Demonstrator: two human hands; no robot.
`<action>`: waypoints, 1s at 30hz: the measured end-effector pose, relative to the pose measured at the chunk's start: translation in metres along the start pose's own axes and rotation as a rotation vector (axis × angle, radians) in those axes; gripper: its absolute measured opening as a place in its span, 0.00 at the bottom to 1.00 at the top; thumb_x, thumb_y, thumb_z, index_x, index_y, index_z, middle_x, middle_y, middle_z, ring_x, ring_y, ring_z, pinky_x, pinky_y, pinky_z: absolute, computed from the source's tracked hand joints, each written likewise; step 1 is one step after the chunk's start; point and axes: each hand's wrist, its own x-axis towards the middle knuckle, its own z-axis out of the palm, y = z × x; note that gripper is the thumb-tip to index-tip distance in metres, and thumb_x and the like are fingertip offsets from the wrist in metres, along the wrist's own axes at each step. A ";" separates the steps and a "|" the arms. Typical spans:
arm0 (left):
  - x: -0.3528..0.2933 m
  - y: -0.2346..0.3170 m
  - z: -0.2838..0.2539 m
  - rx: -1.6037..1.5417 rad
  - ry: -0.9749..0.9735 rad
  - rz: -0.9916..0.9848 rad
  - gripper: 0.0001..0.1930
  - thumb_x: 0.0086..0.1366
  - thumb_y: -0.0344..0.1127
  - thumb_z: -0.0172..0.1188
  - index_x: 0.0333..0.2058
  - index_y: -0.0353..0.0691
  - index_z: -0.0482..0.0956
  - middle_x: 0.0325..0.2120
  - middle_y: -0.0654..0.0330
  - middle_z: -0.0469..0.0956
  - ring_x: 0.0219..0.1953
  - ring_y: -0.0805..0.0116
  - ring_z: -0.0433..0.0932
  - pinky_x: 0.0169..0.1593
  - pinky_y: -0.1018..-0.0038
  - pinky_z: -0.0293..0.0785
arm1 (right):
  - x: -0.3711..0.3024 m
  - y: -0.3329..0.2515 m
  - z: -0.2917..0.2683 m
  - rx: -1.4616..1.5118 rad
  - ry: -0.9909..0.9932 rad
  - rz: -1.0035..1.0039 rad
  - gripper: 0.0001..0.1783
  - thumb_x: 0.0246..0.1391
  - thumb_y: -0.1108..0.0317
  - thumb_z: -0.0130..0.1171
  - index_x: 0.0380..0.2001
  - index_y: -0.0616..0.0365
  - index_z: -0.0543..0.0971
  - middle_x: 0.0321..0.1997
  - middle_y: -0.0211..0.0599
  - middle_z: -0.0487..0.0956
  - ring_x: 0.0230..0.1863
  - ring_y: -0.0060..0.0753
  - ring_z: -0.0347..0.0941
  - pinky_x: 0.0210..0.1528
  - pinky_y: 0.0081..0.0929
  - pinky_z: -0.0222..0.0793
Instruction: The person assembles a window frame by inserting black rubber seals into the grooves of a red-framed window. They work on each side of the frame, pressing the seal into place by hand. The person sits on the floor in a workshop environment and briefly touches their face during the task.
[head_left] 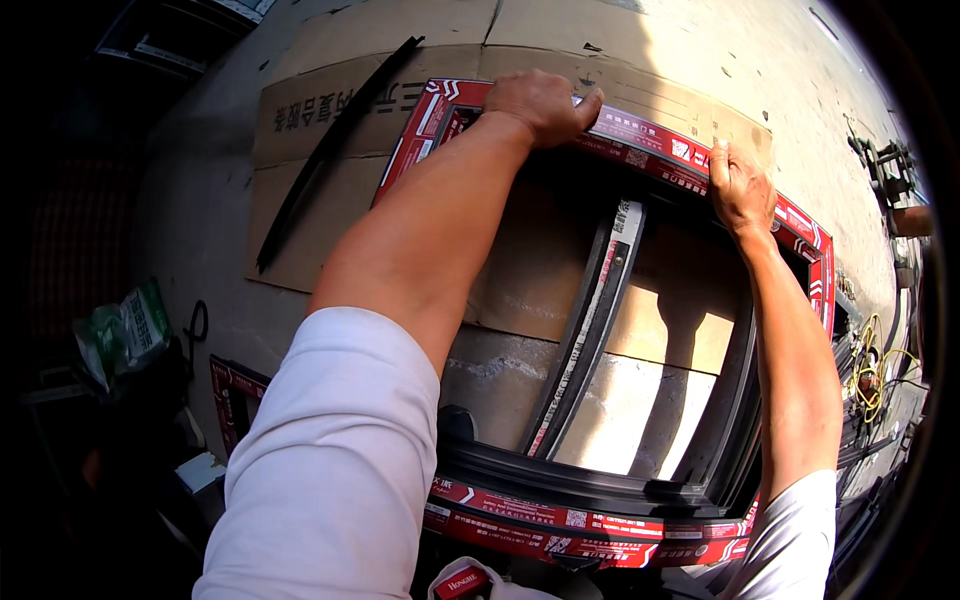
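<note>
gripping frame point(640, 135) across centre and right of picture: left hand point(540, 105) closed over its top, right hand point(743, 190) closed farther right, fingertips partly hidden. likely steadying step; next move seems to need even two-handed hold.

Glossy red printed film point(520, 510) covers a smooth, dark metal frame point(585, 478) above matt brown cardboard point(345, 200) and rough concrete point(720, 50). White sleeves point(330, 400) show soft, matt cloth; a dull black strip point(335, 138) is perhaps rubber; a crinkled green bag point(145, 320) shines like plastic.
</note>
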 end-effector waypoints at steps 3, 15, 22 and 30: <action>-0.001 -0.002 0.003 -0.001 0.024 -0.001 0.37 0.74 0.70 0.46 0.46 0.44 0.92 0.47 0.43 0.88 0.54 0.41 0.86 0.62 0.49 0.78 | -0.003 -0.004 0.004 0.026 0.067 -0.033 0.29 0.75 0.45 0.45 0.36 0.56 0.85 0.44 0.54 0.86 0.49 0.66 0.80 0.54 0.57 0.74; -0.008 -0.009 0.027 0.077 0.205 0.110 0.42 0.78 0.75 0.33 0.50 0.47 0.88 0.54 0.52 0.85 0.62 0.50 0.78 0.67 0.51 0.66 | -0.023 0.008 0.013 -0.069 0.157 -0.226 0.30 0.78 0.43 0.45 0.55 0.57 0.85 0.54 0.48 0.85 0.56 0.58 0.79 0.63 0.52 0.72; -0.017 -0.030 0.029 0.031 0.152 0.194 0.43 0.80 0.73 0.30 0.73 0.47 0.71 0.71 0.54 0.73 0.76 0.54 0.65 0.79 0.51 0.52 | -0.077 0.048 -0.025 -0.192 -0.024 -0.201 0.39 0.78 0.42 0.46 0.79 0.58 0.64 0.82 0.51 0.65 0.83 0.49 0.57 0.86 0.48 0.45; -0.067 -0.088 -0.003 0.064 0.012 0.192 0.42 0.80 0.66 0.47 0.79 0.42 0.59 0.80 0.50 0.58 0.82 0.53 0.53 0.83 0.55 0.46 | -0.215 0.141 -0.147 -0.356 -0.058 0.081 0.47 0.66 0.49 0.63 0.77 0.68 0.61 0.78 0.64 0.64 0.79 0.63 0.60 0.81 0.54 0.53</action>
